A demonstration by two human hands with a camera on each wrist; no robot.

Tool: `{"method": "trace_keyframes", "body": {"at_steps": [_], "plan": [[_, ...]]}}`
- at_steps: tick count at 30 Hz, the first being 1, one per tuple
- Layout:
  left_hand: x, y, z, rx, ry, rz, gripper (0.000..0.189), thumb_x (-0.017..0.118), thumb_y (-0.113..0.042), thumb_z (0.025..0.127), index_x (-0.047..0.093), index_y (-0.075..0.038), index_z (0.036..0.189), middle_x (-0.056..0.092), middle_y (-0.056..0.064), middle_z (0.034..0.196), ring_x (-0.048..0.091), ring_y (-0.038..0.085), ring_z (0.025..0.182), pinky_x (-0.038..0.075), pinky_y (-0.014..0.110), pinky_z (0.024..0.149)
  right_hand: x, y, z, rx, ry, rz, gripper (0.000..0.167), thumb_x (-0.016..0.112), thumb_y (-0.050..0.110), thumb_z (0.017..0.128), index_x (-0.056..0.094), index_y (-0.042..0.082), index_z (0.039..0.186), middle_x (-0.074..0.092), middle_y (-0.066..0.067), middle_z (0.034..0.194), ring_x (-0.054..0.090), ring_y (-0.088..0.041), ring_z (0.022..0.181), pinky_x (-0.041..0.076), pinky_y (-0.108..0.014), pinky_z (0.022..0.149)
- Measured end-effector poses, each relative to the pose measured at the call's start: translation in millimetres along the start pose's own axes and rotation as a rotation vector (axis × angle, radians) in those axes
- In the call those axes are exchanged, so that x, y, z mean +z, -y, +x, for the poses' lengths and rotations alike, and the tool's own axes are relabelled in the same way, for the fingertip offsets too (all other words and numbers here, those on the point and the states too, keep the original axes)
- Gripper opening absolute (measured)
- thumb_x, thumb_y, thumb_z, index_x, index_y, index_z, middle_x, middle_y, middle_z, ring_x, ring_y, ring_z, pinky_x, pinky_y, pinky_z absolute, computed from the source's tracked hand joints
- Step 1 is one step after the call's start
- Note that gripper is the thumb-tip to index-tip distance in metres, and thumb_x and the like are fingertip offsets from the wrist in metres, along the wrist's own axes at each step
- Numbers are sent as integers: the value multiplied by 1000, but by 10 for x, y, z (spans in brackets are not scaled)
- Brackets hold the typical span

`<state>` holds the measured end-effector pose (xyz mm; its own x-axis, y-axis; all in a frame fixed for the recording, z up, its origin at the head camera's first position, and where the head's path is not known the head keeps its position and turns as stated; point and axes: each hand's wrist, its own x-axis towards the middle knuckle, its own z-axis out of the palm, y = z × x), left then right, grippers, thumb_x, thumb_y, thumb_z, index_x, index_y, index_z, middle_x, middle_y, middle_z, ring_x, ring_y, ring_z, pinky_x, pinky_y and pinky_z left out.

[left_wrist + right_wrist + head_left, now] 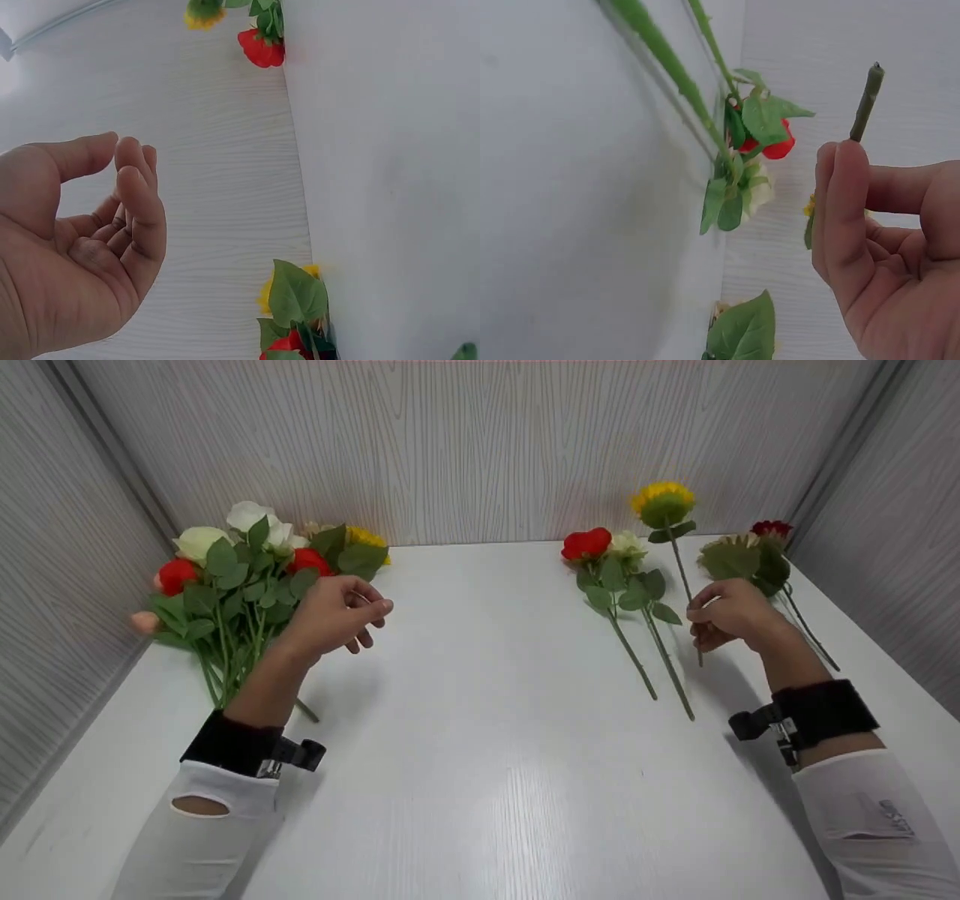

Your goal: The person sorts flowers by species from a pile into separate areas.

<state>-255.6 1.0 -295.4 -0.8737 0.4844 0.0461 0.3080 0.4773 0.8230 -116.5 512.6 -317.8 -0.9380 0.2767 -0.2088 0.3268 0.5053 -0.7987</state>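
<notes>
My right hand (727, 613) pinches the stem of a yellow sunflower (664, 504), whose head points up and away at the back of the table. In the right wrist view the cut end of its stem (866, 105) sticks out past the fingertips. My left hand (334, 611) hovers by the flower pile (251, 577) at the left, fingers loosely bent and nothing between them. Left of the sunflower lie a red rose (587, 544) and a cream flower (627, 547). Beyond my right hand rest a dark red flower (771, 529) and a green-backed flower head (731, 556).
The left pile holds white roses (251, 516), red roses (178, 576), peach buds (145, 622) and another sunflower (366, 538). The white table (465, 697) is enclosed by pale wood-grain panels (480, 450) at the back and both sides.
</notes>
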Motion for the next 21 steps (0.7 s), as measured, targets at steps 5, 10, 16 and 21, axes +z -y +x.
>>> {"method": "trace_keyframes", "body": {"at_steps": [5,10,16,21], "plan": [[-64,58,16,-16,-17,6,33,67,-28,96,61,2,109,68,18,93,67,20,60,57,28,56,-122,-183,58,42,-14,-114,32,56,8,98,52,-17,118,67,-2,68,69,-14,59,60,-35,60],[-114,94,29,-22,-52,47,33,67,-28,96,61,2,108,69,19,93,65,15,58,55,26,54,-272,-338,76,61,-26,-296,36,57,11,97,57,-20,116,69,-4,64,69,-14,56,58,-31,59],[-158,144,35,-43,-71,82,35,66,-30,96,61,1,110,69,15,91,65,13,57,54,25,53,-363,-415,62,72,-47,-422,39,60,10,94,58,-22,116,72,-9,65,70,-14,55,57,-33,65],[-197,155,20,-55,-71,108,37,66,-33,96,61,1,112,70,12,92,65,13,60,54,25,54,-366,-393,14,85,-106,-468,36,60,4,91,53,-20,118,64,-35,103,70,-16,58,57,-36,63]]}}
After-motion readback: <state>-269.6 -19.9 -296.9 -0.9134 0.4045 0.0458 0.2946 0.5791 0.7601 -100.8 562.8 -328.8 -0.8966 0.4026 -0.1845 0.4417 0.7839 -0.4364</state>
